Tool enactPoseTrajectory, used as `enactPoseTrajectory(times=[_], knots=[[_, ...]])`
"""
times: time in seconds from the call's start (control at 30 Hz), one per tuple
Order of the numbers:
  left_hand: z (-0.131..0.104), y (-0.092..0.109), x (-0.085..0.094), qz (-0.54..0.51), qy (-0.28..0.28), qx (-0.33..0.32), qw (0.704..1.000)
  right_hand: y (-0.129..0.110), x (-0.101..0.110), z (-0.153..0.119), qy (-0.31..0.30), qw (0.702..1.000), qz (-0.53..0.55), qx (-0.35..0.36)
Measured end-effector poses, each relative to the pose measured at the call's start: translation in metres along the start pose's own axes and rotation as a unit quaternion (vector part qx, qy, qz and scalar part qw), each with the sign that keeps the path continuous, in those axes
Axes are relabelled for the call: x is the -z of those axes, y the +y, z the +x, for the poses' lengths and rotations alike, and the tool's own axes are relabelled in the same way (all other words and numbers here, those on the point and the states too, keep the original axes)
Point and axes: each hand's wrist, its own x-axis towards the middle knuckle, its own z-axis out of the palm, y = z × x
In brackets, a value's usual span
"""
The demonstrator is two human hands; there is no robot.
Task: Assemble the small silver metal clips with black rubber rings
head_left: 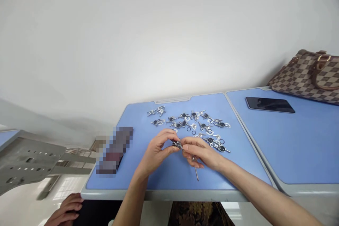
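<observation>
Firstly, another person's hand (66, 209), near the corner of the blue bench (166, 180). One pixelated item (113, 152), lying flat. Left hand (155, 150): fingers pinched on a small metal fitting (177, 144), held over the bench. Right hand (201, 151): thumb and forefinger closed at the same fitting, lower fingers around a slim rod (196, 173). Beyond, scattered metal parts with black discs (184, 123). Far right, one smartphone (270, 105); one checkered handbag (299, 74).
</observation>
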Motion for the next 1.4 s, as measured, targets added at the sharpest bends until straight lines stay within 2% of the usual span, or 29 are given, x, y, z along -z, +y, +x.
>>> enactPoseTrajectory(times=[0.1, 0.2, 0.33, 0.5, 0.6, 0.7, 1.0, 1.27, 1.4], knots=[[0.005, -0.005, -0.002, 0.033, 0.014, -0.002, 0.999, 0.004, -0.002, 0.0, 0.048, 0.996, -0.069, 0.023], [0.006, -0.01, -0.005, 0.032, 0.021, 0.005, 0.999, 0.008, -0.005, 0.002, 0.106, 0.98, -0.168, 0.021], [0.004, -0.017, -0.009, 0.007, 0.02, 0.049, 0.999, 0.014, -0.009, 0.006, 0.155, 0.938, -0.306, 0.038], [-0.001, -0.023, -0.012, -0.071, 0.018, 0.093, 0.993, 0.02, -0.009, 0.009, 0.178, 0.89, -0.416, 0.054], [-0.001, -0.023, -0.011, -0.138, 0.004, 0.111, 0.984, 0.019, -0.008, 0.009, 0.181, 0.877, -0.442, 0.043], [0.0, -0.021, -0.011, -0.166, 0.013, 0.132, 0.977, 0.018, -0.007, 0.007, 0.181, 0.872, -0.452, 0.044], [-0.003, -0.022, -0.013, -0.133, 0.04, 0.126, 0.982, 0.02, -0.005, 0.007, 0.172, 0.874, -0.446, 0.085], [-0.006, -0.021, -0.011, -0.111, 0.042, 0.085, 0.989, 0.029, 0.004, 0.011, 0.164, 0.84, -0.492, 0.16], [-0.005, -0.02, -0.009, -0.076, 0.055, 0.068, 0.993, 0.029, 0.008, 0.011, 0.143, 0.823, -0.523, 0.168]])
